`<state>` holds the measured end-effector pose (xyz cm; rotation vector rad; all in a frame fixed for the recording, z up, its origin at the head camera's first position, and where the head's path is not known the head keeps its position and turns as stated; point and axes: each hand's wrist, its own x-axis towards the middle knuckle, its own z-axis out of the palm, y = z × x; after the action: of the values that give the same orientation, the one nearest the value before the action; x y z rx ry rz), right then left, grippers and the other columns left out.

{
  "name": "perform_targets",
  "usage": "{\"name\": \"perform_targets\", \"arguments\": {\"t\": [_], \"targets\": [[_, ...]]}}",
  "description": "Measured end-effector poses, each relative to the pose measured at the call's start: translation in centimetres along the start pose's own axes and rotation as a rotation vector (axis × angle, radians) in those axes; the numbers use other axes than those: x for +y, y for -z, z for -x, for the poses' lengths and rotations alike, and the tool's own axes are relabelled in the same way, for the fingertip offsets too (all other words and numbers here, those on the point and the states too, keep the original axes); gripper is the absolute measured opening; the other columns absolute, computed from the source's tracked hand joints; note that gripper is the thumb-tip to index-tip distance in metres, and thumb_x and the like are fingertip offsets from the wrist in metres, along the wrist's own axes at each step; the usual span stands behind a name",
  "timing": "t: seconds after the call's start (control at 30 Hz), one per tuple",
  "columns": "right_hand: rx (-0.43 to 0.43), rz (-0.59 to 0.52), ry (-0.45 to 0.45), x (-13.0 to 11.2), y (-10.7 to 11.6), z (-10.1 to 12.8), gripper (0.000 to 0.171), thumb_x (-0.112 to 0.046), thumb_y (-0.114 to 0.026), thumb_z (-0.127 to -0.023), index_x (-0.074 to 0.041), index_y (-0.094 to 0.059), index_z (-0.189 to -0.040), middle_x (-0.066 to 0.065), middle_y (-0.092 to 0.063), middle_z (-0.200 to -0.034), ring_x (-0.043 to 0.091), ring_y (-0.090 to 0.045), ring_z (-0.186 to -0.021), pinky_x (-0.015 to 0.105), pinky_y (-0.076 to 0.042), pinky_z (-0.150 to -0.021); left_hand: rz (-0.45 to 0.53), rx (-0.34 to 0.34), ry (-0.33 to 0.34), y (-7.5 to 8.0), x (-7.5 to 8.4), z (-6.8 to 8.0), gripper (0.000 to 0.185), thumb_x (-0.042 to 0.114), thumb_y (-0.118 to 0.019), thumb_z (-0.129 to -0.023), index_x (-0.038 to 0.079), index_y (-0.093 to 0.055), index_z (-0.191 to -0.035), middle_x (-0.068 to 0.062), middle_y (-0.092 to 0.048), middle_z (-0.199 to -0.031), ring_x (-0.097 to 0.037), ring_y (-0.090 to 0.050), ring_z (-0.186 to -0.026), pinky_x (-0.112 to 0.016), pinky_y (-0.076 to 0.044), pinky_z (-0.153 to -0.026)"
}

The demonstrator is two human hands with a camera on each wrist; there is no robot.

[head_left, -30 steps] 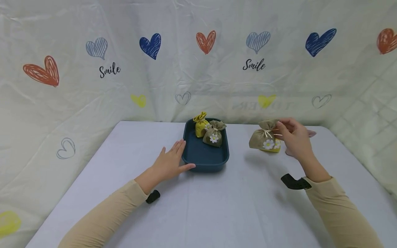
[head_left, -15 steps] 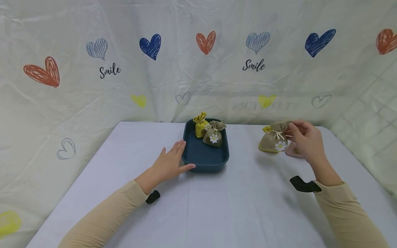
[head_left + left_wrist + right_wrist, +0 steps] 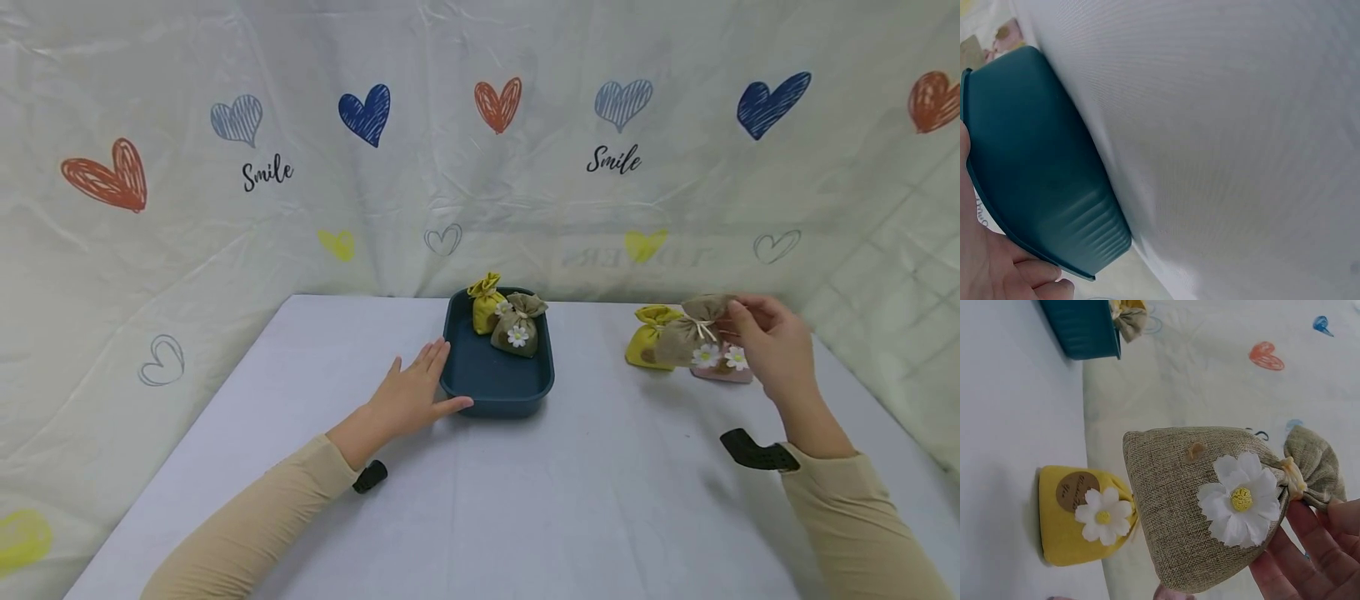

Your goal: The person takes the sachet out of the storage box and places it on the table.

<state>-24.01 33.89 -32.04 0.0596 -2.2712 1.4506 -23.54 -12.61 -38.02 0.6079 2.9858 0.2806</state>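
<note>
One olive burlap sachet (image 3: 692,340) hangs off the table (image 3: 570,492), pinched at its tied neck by the right hand (image 3: 776,346), above a yellow sachet (image 3: 648,347) and a pink one (image 3: 726,367). It looks light, soft and squashy, so the cinched neck seems the surest hold. Fingers straight, the left hand (image 3: 408,398) rests against the blue tray (image 3: 495,379).

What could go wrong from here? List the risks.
1. The right hand pinches the khaki sachet only by its tied neck, so it may slip.
2. Lowered, it could knock the yellow sachet or the pink sachet beneath.
3. The left hand merely rests against the blue tray, which might slide.
</note>
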Motion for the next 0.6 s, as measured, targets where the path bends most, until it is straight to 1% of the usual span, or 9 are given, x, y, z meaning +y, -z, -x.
{"name": "perform_targets", "arguments": {"t": [0.07,0.23,0.43,0.6], "targets": [[0.01,0.006,-0.017,0.1,0.4,-0.1,0.012,-0.018,-0.053,-0.108,-0.027,-0.061,-0.105,-0.03,-0.063,-0.086,-0.013,-0.063,-0.076,0.007,-0.051,-0.068,-0.001,0.001,0.0,0.0,0.0,0.0,0.104,0.074,-0.048,-0.096,0.006,-0.011,-0.165,-0.012,-0.012,-0.17,-0.028,-0.014,-0.156,-0.067,-0.016,-0.118],[0.025,0.014,-0.023,0.2,1.2,-0.3,0.013,-0.017,-0.052,-0.108,-0.026,-0.061,-0.105,-0.03,-0.063,-0.086,-0.013,-0.063,-0.076,0.006,-0.05,-0.069,-0.003,0.003,0.003,0.2,0.1,0.1,0.104,0.073,-0.048,-0.096,0.005,-0.012,-0.165,-0.012,-0.012,-0.17,-0.028,-0.014,-0.156,-0.066,-0.016,-0.118],[0.036,-0.02,-0.021,0.4,2.3,0.0,0.015,-0.014,-0.051,-0.108,-0.024,-0.062,-0.103,-0.027,-0.064,-0.085,-0.012,-0.064,-0.075,0.007,-0.05,-0.069,0.01,-0.005,0.004,0.4,0.3,0.3,0.103,0.072,-0.05,-0.096,0.005,-0.013,-0.165,-0.013,-0.014,-0.17,-0.029,-0.014,-0.156,-0.066,-0.016,-0.118],[0.05,-0.053,-0.044,0.8,3.0,0.0,0.018,-0.012,-0.051,-0.108,-0.026,-0.061,-0.102,-0.028,-0.065,-0.084,-0.012,-0.065,-0.074,0.007,-0.05,-0.068,-0.005,-0.009,0.01,0.4,0.4,0.3,0.103,0.073,-0.049,-0.096,0.005,-0.012,-0.165,-0.012,-0.013,-0.17,-0.028,-0.014,-0.156,-0.066,-0.016,-0.118]]}}
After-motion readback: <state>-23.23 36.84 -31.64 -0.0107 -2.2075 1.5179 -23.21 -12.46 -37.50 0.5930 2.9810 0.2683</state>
